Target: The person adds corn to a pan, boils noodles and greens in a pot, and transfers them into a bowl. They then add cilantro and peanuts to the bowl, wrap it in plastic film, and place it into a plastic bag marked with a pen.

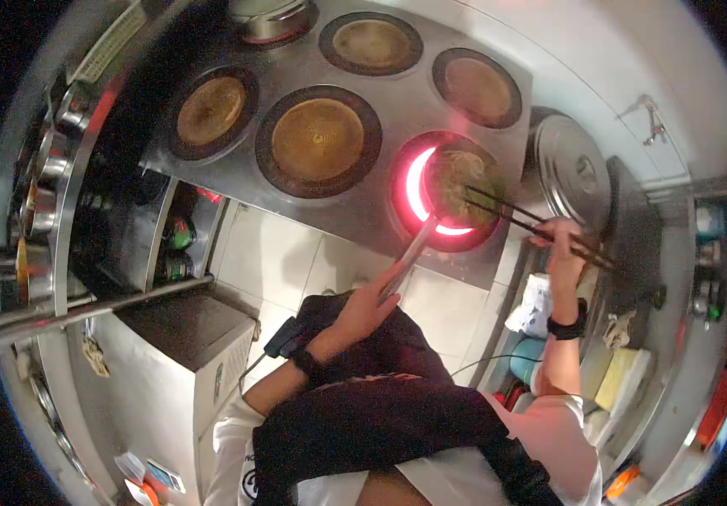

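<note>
My left hand (367, 309) is wrapped round the long handle of a pan (463, 179). The pan sits off-centre on a burner, leaving a bright pink-red crescent of the glowing burner (416, 184) exposed on its left. Inside the pan lies greenish, pale food (464, 164); its kind is too blurred to tell. With my right hand (564, 249), closed, I hold a pair of long dark chopsticks (522, 216). Their tips reach over the pan into the food.
Several round burners, such as the large one (319, 139), are set in the metal stovetop (397, 114). A big lidded pot (572, 169) stands to the right. At the far left are shelves with metal containers (40, 209). A white cabinet (152, 354) stands left of me.
</note>
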Demonstrator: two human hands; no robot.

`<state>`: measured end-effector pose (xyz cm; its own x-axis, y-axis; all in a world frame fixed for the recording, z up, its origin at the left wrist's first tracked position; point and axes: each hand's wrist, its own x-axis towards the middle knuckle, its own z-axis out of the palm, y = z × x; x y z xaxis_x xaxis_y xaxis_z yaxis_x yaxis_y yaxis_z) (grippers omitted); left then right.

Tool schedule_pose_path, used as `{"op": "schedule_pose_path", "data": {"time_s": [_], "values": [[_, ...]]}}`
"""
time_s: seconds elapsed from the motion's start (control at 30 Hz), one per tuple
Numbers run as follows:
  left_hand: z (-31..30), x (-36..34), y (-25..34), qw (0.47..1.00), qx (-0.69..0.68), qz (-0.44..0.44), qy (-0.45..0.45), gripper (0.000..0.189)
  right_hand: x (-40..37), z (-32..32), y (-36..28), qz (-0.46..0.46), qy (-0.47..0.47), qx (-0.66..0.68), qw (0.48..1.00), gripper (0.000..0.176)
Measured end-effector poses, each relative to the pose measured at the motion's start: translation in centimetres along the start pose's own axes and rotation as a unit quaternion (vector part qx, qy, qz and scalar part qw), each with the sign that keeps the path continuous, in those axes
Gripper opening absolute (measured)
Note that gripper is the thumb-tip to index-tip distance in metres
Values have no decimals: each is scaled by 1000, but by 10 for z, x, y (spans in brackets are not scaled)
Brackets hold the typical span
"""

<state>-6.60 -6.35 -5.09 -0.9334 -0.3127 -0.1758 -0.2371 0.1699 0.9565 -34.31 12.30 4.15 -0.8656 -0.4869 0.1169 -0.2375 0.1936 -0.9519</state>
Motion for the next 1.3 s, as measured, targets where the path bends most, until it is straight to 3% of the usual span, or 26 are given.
{"op": "schedule_pose_path", "data": {"time_s": [0.03,0.13,0.2,0.3,0.43,0.5,0.53,0.57,0.63,0.7,0.77,0.8,0.83,0.9,0.97,1.03,1.07,1.1,1.17,1.2,1.3], "values": [[0,0,-4,1000,-3,8,-11,57,-8,-3,-21,1,27,41,999,26],[3,4,-8,997,10,73,9,60,-21,-2,-29,-4,92,-19,996,26],[2,6,-6,997,-16,-46,-58,62,-15,7,11,-4,104,10,995,26],[6,6,2,996,23,-61,-54,68,-8,23,60,-85,87,-57,991,23],[8,6,17,993,27,-101,-61,68,-9,31,33,-26,24,19,999,25],[14,11,20,978,-76,-177,-74,71,1,8,36,-11,-53,41,998,27],[19,14,21,979,-72,-179,-67,71,9,-13,52,-49,-41,-29,998,30],[25,14,20,982,-73,-168,-43,71,14,-22,45,-52,-47,-23,997,30],[37,16,15,984,-76,-164,-4,71,25,-50,22,27,-18,13,999,31],[52,14,11,995,-15,-77,62,67,42,-57,32,26,-53,55,997,27],[67,13,23,988,-62,-101,103,65,57,-51,58,-15,-130,63,989,22],[74,12,23,981,-57,-139,125,64,72,-51,73,-155,-171,-42,972,19],[81,12,24,973,-53,-175,143,64,78,-53,79,-152,-180,-31,971,19],[97,11,29,965,-16,-156,212,58,88,-60,78,1,-195,66,979,19],[102,12,53,931,120,-217,269,53,94,-74,57,-26,-183,127,974,19],[110,14,66,908,205,-190,312,48,94,-96,41,34,-136,68,988,22],[113,14,64,902,227,-171,326,47,97,-97,47,-11,-147,89,985,23],[116,12,61,894,249,-151,339,46,95,-91,51,0,-158,86,984,23],[122,16,68,900,129,-163,382,44,95,-70,57,-115,-211,-3,971,24],[124,14,60,899,139,-140,392,44,93,-58,74,-74,-219,43,972,24],[126,12,56,898,149,-142,389,45,90,-57,70,-111,-270,48,955,25]]}}
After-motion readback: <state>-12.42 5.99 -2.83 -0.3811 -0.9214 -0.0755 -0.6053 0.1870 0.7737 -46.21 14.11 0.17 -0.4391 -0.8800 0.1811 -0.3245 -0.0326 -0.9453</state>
